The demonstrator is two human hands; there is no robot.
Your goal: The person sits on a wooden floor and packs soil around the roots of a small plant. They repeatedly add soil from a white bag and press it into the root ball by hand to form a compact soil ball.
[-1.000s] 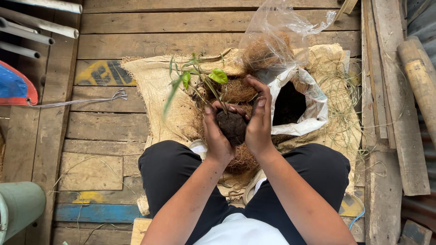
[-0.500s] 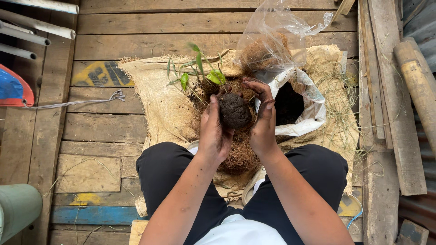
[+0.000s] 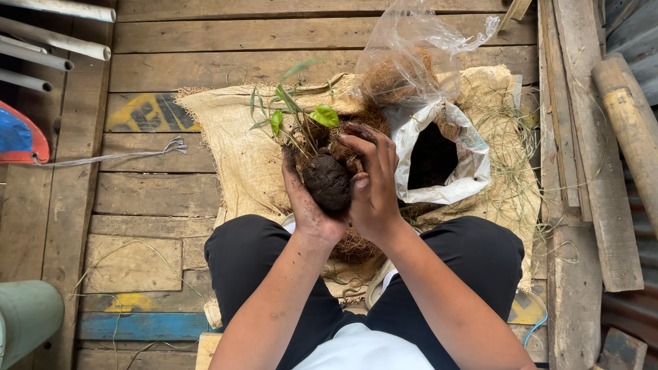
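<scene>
Both my hands cup a dark ball of soil (image 3: 328, 181) with a small green plant (image 3: 298, 113) rising from its far side. My left hand (image 3: 302, 199) presses the ball from the left. From the right, my right hand (image 3: 373, 181) wraps it, fingers dirty with soil. Under the ball lies brown coconut fibre (image 3: 355, 245) on a burlap sack (image 3: 226, 144) spread over the wooden floor. My knees in black trousers frame the sack.
A white bag of dark soil (image 3: 439, 157) stands open right of my hands. Behind it is a clear plastic bag holding fibre (image 3: 404, 68). White pipes (image 3: 48, 38) lie far left, a bamboo pole (image 3: 634, 130) at right, a green container (image 3: 27, 318) near left.
My hands have turned the soil ball and shifted it slightly left. The right hand's fingers now curl over its top, and the plant has tilted further left.
</scene>
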